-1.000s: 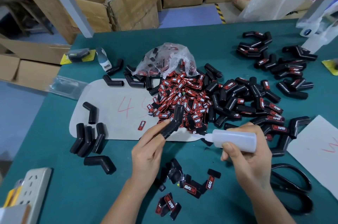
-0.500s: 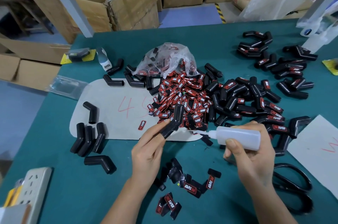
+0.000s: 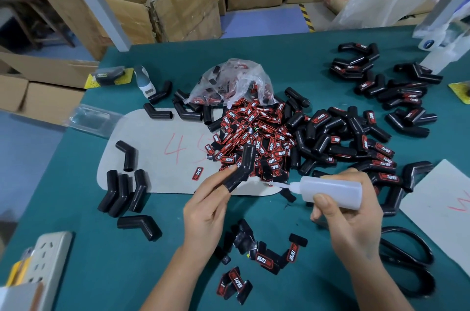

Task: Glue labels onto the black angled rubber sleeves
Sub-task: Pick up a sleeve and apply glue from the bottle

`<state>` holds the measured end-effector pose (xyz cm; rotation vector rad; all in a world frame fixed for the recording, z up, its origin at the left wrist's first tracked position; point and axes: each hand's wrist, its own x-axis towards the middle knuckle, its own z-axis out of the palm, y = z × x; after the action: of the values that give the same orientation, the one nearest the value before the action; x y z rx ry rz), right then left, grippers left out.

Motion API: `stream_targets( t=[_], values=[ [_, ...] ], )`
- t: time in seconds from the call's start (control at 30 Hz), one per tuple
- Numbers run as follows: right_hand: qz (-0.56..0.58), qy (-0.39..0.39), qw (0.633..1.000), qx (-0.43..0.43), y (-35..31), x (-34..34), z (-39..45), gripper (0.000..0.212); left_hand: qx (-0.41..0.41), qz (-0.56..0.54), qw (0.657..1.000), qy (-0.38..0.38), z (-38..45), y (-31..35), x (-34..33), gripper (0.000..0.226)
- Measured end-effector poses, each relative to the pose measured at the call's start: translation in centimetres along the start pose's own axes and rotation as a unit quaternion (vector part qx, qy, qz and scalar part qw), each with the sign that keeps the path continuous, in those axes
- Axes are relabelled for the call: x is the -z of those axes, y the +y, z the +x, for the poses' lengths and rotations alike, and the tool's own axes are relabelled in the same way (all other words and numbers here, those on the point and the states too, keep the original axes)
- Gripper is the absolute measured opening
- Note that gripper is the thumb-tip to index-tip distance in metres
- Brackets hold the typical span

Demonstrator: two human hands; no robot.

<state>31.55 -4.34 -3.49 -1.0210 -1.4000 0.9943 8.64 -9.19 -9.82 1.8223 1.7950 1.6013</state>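
Note:
My left hand pinches the lower end of a black angled rubber sleeve, its upper leg pointing up over the label heap. My right hand grips a white glue bottle lying sideways, nozzle pointing left toward the sleeve with a gap between them. A heap of red and black labels lies just behind the sleeve. Unlabelled sleeves lie at the left. Labelled sleeves are piled at the right.
A clear plastic bag sits on top of the label heap. Loose labels lie between my wrists. Black scissors lie at the right front, a power strip at the left front. Cardboard boxes stand behind the green table.
My right hand has drawn the glue bottle slightly to the right, away from the sleeve. My left hand holds the sleeve in the same place.

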Motion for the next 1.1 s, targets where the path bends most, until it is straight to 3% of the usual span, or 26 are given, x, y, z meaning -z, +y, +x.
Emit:
stream_targets(
  t=[0.47, 1.1],
  values=[
    [0.009, -0.012, 1.000, -0.008, -0.14, -0.20, -0.14, 0.026, 0.002, -0.011, 1.000, -0.004, -0.36, -0.43, -0.19, 0.019],
    [0.001, -0.003, 1.000, -0.002, 0.03, 0.02, 0.11, 0.019, 0.013, -0.033, 0.999, -0.003, -0.46, -0.57, -0.28, 0.020]
  ],
)
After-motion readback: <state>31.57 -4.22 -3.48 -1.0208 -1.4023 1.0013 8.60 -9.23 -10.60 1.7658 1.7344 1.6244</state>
